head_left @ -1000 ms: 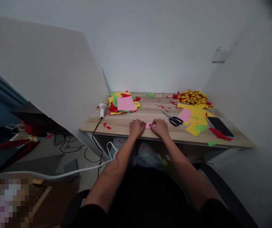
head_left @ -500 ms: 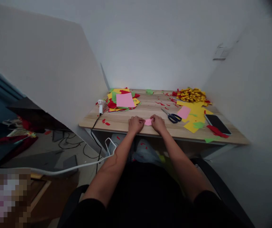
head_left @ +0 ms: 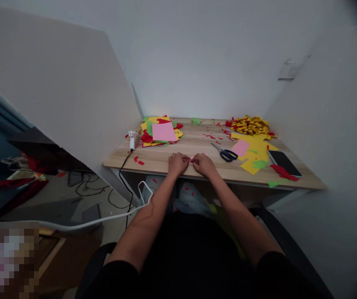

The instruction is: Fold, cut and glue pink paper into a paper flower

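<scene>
Near the table's front edge, a small pink piece of paper [head_left: 191,160] lies between my hands, mostly hidden by my fingers. My left hand [head_left: 179,163] pinches its left end. My right hand [head_left: 204,164] is closed over the right side, fingertips almost touching those of the left. Just right of my right hand rest dark-handled scissors [head_left: 228,155], their tips pointing back and left. Beyond them a pink paper piece [head_left: 240,148] overlaps yellow paper [head_left: 261,143].
A pink sheet [head_left: 164,131] tops the coloured paper pile at back left. A heap of folded yellow paper [head_left: 250,125] sits at back right. A phone [head_left: 284,162] with red paper [head_left: 283,171] lies right. A white device [head_left: 132,140] trails a black cable. Red scraps dot the wooden table [head_left: 194,143].
My right hand first drew away to the right, showing more of the pink paper, then came back left close to my left hand and covered it. The view tilted slightly.
</scene>
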`<state>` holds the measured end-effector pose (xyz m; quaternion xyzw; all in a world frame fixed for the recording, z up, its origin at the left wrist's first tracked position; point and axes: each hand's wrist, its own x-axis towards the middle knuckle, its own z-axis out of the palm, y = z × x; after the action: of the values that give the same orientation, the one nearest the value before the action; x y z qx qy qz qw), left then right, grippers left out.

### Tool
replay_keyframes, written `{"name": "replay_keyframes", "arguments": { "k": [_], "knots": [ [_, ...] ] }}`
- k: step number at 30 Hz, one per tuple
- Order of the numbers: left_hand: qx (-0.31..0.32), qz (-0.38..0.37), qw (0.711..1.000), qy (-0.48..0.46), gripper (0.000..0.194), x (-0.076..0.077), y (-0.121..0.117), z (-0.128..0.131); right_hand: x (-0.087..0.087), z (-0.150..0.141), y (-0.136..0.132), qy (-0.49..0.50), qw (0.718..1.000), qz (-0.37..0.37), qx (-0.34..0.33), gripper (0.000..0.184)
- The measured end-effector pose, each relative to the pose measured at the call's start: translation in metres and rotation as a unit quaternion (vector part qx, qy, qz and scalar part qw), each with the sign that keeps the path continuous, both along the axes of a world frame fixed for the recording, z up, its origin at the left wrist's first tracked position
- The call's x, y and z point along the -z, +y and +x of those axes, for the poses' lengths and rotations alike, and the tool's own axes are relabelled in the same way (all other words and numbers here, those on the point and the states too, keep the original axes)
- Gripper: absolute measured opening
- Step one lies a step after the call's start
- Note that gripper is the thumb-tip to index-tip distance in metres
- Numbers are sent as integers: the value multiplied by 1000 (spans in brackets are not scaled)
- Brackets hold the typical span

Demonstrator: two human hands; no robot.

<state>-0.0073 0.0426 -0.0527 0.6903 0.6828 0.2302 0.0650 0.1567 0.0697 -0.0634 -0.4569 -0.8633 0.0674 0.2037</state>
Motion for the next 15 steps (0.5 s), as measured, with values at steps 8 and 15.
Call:
{"name": "replay_keyframes", "arguments": {
  "k": [8, 15],
  "knots": [
    [4, -1, 1000, 9, 24, 0, 0, 0, 6, 1, 4, -27, 996, 19, 88, 26],
    [8, -1, 1000, 15, 27, 2, 2, -1, 3, -5, -1, -50, 998, 34, -4, 25]
  ]
}}
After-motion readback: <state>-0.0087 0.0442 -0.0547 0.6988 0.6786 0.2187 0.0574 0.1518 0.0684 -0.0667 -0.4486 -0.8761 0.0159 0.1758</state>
